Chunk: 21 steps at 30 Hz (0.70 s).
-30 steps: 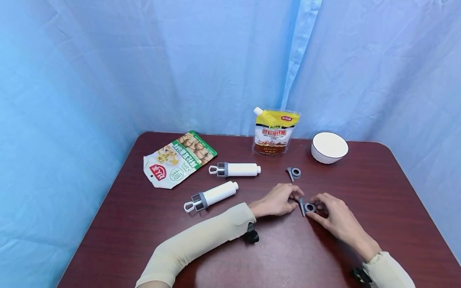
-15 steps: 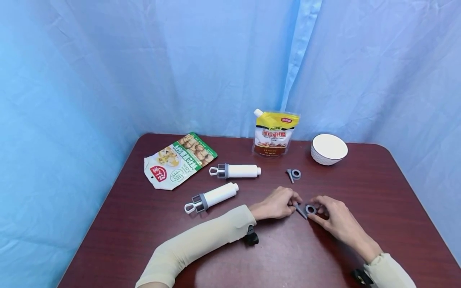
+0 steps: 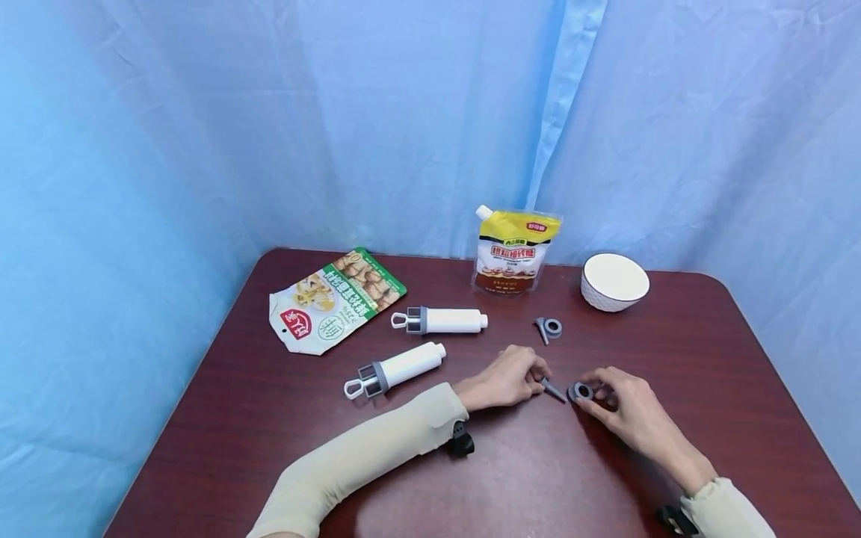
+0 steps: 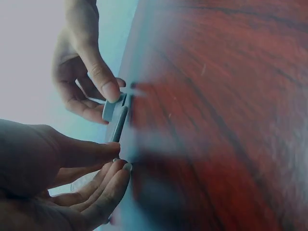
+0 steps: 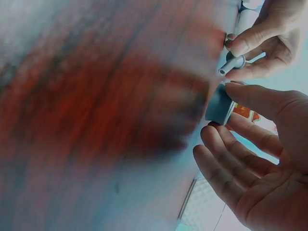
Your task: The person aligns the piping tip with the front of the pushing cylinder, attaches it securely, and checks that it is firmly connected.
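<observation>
My left hand pinches a small grey tapered nozzle by its wide end, narrow tip pointing right. In the right wrist view the hollow tip of the nozzle shows. Just to the right, my right hand holds a grey ring-shaped cap between thumb and fingers, low over the table. The cap and the nozzle are apart in the head view. Farther back lie a second grey nozzle and a second grey ring cap, side by side.
Two white syringe-like tubes with grey collars and loop handles lie left of the hands. A green and white food packet is flat at the back left. A spouted pouch stands at the back, near a white bowl.
My left hand has drawn the nozzle leftward, away from the ring cap, and turned it so its tip points right. My right hand has stayed nearly still with the cap.
</observation>
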Motion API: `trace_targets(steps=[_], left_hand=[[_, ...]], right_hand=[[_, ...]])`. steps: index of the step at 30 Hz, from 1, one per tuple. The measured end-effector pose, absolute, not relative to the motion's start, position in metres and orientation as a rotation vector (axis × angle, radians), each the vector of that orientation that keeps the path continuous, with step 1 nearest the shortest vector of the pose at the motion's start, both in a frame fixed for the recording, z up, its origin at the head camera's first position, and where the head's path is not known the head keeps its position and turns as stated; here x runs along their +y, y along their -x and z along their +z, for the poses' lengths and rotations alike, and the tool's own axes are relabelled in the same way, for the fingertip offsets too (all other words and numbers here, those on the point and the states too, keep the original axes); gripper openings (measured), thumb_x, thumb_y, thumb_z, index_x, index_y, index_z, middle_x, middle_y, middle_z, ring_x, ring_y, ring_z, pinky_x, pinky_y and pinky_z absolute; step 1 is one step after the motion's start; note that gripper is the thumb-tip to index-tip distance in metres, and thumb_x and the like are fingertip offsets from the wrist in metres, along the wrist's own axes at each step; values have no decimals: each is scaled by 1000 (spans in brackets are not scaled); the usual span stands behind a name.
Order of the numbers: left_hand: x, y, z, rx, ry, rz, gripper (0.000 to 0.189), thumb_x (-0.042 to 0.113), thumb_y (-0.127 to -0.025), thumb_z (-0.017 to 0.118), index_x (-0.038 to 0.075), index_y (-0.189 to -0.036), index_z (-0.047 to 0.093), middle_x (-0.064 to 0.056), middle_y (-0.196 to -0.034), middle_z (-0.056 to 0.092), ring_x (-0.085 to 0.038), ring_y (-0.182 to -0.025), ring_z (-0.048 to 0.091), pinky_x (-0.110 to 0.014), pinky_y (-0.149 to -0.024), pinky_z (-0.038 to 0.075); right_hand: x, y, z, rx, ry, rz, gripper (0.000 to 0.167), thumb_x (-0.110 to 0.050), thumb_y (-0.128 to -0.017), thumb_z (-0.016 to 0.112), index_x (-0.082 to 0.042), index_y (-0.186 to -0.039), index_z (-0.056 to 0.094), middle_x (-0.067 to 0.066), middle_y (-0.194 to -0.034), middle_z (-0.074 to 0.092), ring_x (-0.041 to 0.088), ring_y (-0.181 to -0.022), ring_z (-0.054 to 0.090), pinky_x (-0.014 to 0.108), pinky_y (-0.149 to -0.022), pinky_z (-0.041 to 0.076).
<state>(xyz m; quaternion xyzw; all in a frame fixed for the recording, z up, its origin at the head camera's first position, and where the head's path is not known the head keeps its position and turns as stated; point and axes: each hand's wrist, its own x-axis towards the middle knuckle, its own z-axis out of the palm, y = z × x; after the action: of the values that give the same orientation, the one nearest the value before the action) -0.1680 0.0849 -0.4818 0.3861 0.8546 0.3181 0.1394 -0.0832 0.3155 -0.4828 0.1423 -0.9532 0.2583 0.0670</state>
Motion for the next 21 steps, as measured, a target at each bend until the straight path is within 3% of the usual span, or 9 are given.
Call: trace_targets(steps=[10,21], left_hand=[[72,170,-479,2462,-1087,1080,22,11,-94,78,5,-115,78,-6,-102,78,2,-78,70,-5,-71,49],[60,171,-479,2379,-980,1352,19,9,-94,77,3,-112,77,-8,-99,80,2,-78,72,-8,-71,54]], right_hand=[[316,85,-482,-2808,-421,846,27,-9,-81,89,-11,-103,73,0,-90,72,-3,-73,63,25,-64,59],[313,88,-476,-2779,-311,1131,26,-14,-88,85,-13,-111,71,1,-91,77,0,-74,72,14,-69,58]])
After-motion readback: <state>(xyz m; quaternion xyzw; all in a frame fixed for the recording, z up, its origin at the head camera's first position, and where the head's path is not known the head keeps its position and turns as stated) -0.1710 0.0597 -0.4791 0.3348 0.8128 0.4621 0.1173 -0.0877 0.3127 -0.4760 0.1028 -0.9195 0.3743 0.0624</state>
